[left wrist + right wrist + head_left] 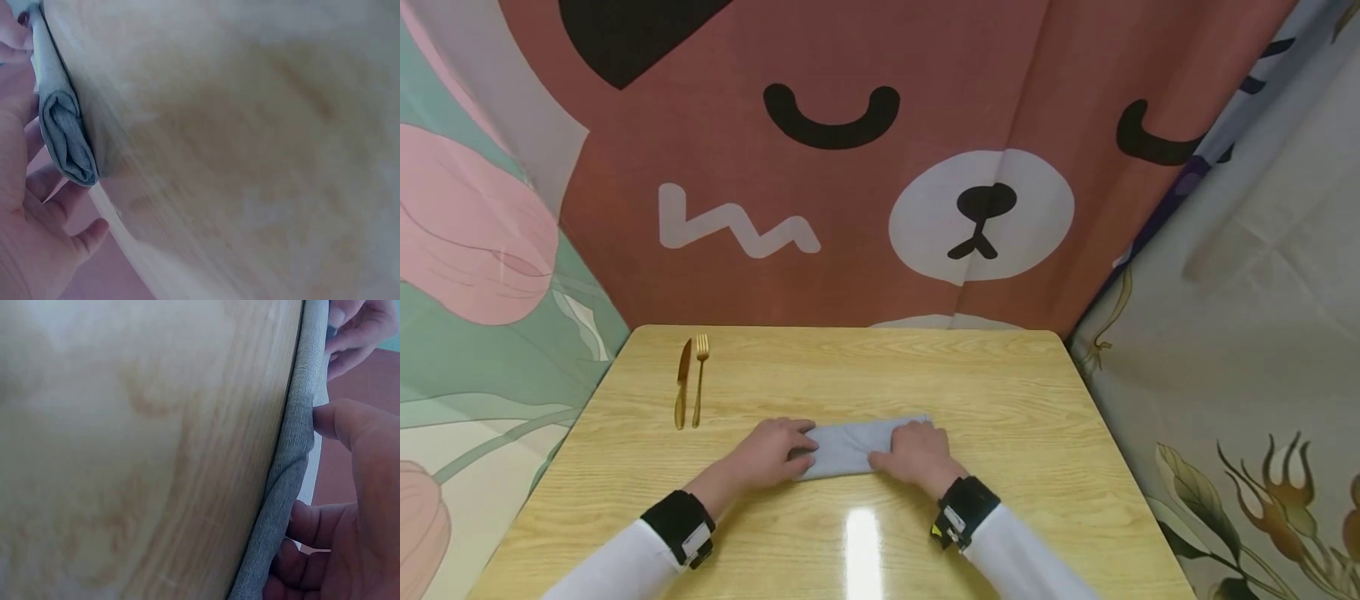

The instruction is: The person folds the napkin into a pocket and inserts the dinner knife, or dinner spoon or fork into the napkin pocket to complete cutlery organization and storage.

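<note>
A grey-blue cloth napkin, folded into a narrow strip, lies across the middle of the table. At its left end my left hand rests with fingers spread, thumb near the front edge and fingers along the top. The left wrist view shows the rolled layers of the napkin's end beside the fingers. My right hand grips the right part, thumb at the front side and bent fingers over the top. Seen from the right wrist, the napkin appears edge-on, with bent fingertips against it.
A gold knife and a gold fork lie side by side on the wooden table, at the back left. Behind stands a curtain with a bear print; patterned curtains also hang along both sides.
</note>
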`<action>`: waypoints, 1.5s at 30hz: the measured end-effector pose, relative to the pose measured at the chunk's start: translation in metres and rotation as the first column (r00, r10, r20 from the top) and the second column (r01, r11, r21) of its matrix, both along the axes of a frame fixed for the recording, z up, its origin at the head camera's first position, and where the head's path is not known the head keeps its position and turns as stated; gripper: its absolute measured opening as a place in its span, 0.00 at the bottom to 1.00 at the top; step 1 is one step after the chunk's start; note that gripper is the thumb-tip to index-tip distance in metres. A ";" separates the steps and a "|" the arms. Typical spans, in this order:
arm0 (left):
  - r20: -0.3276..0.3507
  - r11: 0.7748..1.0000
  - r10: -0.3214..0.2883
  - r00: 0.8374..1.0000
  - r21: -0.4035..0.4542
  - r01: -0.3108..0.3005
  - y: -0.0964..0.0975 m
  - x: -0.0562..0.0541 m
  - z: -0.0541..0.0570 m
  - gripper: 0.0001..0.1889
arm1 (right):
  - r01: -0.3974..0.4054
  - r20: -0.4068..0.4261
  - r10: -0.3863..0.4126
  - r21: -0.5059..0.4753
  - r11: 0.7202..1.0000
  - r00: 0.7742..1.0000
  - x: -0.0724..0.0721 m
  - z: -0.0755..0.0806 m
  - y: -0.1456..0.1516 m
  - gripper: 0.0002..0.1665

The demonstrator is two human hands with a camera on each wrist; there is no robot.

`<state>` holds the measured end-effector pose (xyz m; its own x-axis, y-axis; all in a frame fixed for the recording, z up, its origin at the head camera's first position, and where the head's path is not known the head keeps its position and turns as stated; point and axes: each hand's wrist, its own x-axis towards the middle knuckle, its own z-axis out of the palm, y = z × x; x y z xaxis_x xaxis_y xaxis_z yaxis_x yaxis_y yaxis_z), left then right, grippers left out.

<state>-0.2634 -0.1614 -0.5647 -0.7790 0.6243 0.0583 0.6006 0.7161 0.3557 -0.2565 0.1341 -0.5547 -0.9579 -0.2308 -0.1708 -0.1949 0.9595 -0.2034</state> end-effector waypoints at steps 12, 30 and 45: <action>-0.037 0.998 0.035 0.999 -0.044 -0.037 0.004 0.022 -0.001 0.16 | -0.105 -0.110 0.112 0.068 0.992 0.988 -0.006 0.004 0.002 0.32; -0.043 0.999 -0.013 0.999 -0.043 0.011 0.021 0.045 -0.005 0.20 | -0.283 -0.102 0.278 -0.044 0.958 0.955 -0.044 -0.003 0.016 0.25; -0.064 0.993 -0.099 0.993 -0.065 0.094 0.054 0.054 -0.005 0.18 | -0.390 -0.177 0.387 0.015 0.921 0.905 -0.076 -0.007 0.011 0.27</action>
